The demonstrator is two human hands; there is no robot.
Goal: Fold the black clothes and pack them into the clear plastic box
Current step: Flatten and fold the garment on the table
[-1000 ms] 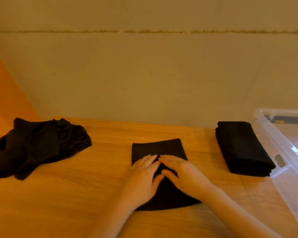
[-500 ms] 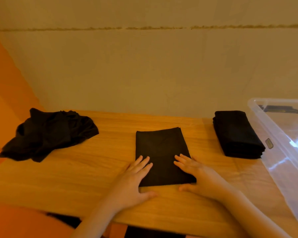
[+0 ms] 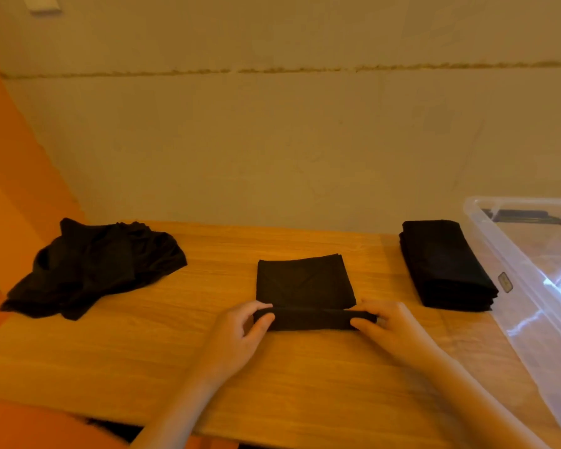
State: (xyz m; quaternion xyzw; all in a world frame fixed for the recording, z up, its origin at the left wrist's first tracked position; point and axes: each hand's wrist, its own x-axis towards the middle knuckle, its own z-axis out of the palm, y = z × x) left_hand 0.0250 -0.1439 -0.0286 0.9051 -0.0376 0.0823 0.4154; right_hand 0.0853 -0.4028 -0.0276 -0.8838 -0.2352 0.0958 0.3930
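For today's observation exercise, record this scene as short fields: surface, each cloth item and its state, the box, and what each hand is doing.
surface: wooden table
middle garment: flat, near edge being rolled or folded up
left hand: grips the fold's left end
right hand: grips the fold's right end
crumpled pile: unfolded, far left
folded stack: beside the box
clear plastic box: at the right, open

A folded black cloth (image 3: 305, 281) lies mid-table, near edge rolled up, left of the folded stack (image 3: 444, 264) beside the clear box (image 3: 512, 264).
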